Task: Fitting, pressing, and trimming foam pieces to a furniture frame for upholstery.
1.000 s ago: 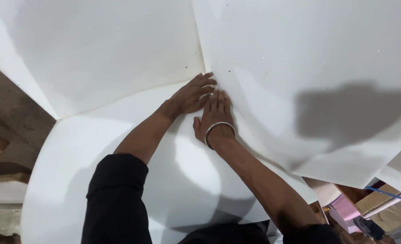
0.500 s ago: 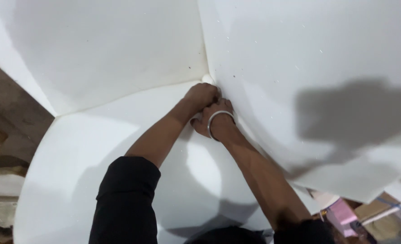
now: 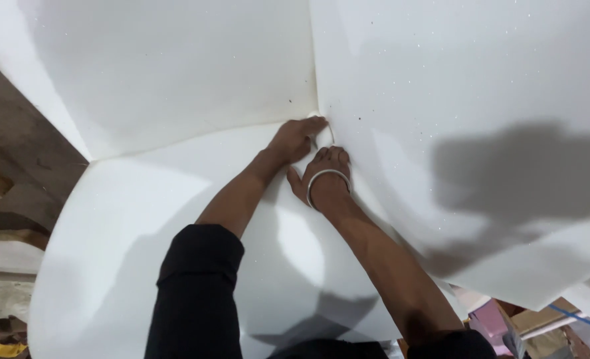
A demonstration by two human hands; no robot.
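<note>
Two hands meet at centre frame where three thick white foam sheets converge: the left hand pinches a small corner of the twelve o'clock white foam sheet, the right hand presses beside it, fingers curled, tucking seemingly unfinished.

Single head-worn view, looking steeply down, close over both hands pressing on white foam sheets.
</note>
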